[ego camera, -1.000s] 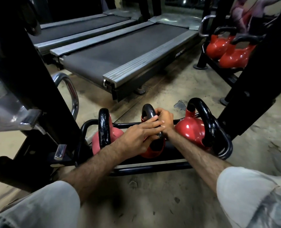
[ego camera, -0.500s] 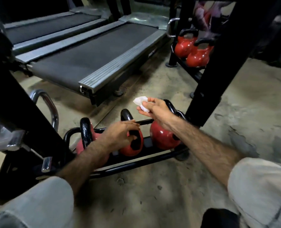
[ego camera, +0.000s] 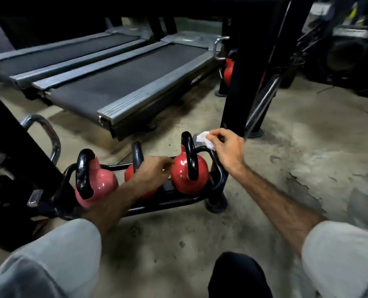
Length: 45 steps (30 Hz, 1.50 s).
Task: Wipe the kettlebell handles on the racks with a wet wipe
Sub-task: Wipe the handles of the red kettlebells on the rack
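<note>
- Two grey treadmills [ego camera: 122,82] lay side by side on the concrete floor [ego camera: 307,147] behind a low black rack [ego camera: 218,179].
- Three glossy red kettlebells with black handles sat in the rack: left [ego camera: 92,181], middle [ego camera: 136,160], right [ego camera: 189,168].
- The left hand [ego camera: 153,175] hovered blurred over the middle kettlebell; whether it gripped anything could not be told.
- The right hand [ego camera: 227,147] pinched a crumpled white wipe [ego camera: 204,139] just beside the right kettlebell's handle.
</note>
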Each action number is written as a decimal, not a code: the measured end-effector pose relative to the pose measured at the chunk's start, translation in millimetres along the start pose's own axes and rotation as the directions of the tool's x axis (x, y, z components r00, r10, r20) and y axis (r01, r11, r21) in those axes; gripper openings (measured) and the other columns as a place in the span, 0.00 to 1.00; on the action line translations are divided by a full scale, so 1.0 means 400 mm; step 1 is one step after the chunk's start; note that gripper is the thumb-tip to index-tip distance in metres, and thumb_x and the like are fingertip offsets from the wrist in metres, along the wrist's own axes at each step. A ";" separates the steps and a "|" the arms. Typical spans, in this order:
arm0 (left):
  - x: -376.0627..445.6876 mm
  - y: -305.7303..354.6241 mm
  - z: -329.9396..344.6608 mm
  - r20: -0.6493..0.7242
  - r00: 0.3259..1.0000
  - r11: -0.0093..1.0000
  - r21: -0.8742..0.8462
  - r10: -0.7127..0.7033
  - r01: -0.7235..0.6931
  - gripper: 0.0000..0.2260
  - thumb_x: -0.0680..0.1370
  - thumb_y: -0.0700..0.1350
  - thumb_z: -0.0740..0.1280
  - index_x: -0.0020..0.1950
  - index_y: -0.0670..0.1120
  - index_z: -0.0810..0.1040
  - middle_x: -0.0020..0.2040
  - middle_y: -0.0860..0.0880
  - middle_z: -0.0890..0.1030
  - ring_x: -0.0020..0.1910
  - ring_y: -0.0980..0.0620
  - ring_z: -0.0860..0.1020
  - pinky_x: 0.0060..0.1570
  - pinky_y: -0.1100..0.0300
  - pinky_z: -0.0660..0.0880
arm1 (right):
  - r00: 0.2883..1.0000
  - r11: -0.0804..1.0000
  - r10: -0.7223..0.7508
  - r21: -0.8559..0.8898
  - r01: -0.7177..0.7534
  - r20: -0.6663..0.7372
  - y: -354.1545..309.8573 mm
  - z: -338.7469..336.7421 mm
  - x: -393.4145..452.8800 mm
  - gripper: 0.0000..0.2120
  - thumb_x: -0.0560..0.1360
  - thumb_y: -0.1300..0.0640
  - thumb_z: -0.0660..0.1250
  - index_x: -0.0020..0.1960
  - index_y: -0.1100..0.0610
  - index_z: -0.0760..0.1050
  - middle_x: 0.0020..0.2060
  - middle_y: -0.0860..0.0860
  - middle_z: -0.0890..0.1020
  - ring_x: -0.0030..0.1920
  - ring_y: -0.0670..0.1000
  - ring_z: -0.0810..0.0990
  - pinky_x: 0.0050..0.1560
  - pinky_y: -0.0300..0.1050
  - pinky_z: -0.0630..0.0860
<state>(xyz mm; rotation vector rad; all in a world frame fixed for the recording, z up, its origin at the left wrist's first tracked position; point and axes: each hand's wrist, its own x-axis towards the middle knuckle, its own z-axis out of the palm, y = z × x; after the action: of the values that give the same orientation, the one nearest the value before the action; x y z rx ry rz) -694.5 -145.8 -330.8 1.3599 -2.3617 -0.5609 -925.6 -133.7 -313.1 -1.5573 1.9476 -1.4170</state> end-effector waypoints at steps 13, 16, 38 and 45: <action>0.146 0.117 0.041 -0.131 0.991 1.000 -0.001 0.022 -0.022 0.18 0.75 0.30 0.62 0.61 0.42 0.79 0.61 0.43 0.79 0.61 0.47 0.76 0.60 0.68 0.65 | 0.984 0.978 0.119 0.157 -0.140 0.132 0.056 0.085 -0.077 0.04 0.70 0.54 0.76 0.41 0.50 0.82 0.37 0.43 0.82 0.40 0.40 0.81 0.46 0.36 0.77; 0.173 0.098 0.048 -0.115 0.992 0.999 0.000 0.044 -0.044 0.14 0.76 0.33 0.64 0.59 0.42 0.81 0.61 0.43 0.78 0.62 0.48 0.75 0.56 0.78 0.59 | 0.963 0.945 0.217 0.212 -0.248 0.158 0.066 0.095 -0.077 0.11 0.67 0.54 0.78 0.48 0.50 0.81 0.42 0.43 0.84 0.42 0.36 0.81 0.48 0.32 0.78; 0.169 0.052 0.067 -0.079 0.989 0.990 -0.045 0.126 -0.130 0.16 0.78 0.33 0.62 0.66 0.40 0.74 0.71 0.42 0.69 0.70 0.47 0.68 0.63 0.79 0.57 | 0.992 0.974 0.123 0.193 -0.122 0.004 0.104 0.154 -0.250 0.17 0.79 0.57 0.66 0.68 0.52 0.74 0.33 0.39 0.81 0.35 0.26 0.76 0.40 0.19 0.67; 0.163 0.059 0.071 -0.084 0.990 0.989 -0.086 0.112 -0.119 0.17 0.77 0.31 0.64 0.65 0.38 0.74 0.71 0.40 0.68 0.69 0.48 0.68 0.56 0.86 0.54 | 0.989 0.973 0.143 0.180 -0.148 0.037 0.080 0.168 -0.209 0.18 0.82 0.47 0.58 0.71 0.47 0.71 0.34 0.47 0.82 0.36 0.40 0.77 0.36 0.24 0.67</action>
<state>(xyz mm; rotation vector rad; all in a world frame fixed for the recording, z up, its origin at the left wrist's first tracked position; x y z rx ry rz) -756.5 -187.2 -336.0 1.1757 -2.3052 -0.5628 -864.7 -98.3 -400.0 -1.3167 1.8205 -1.4631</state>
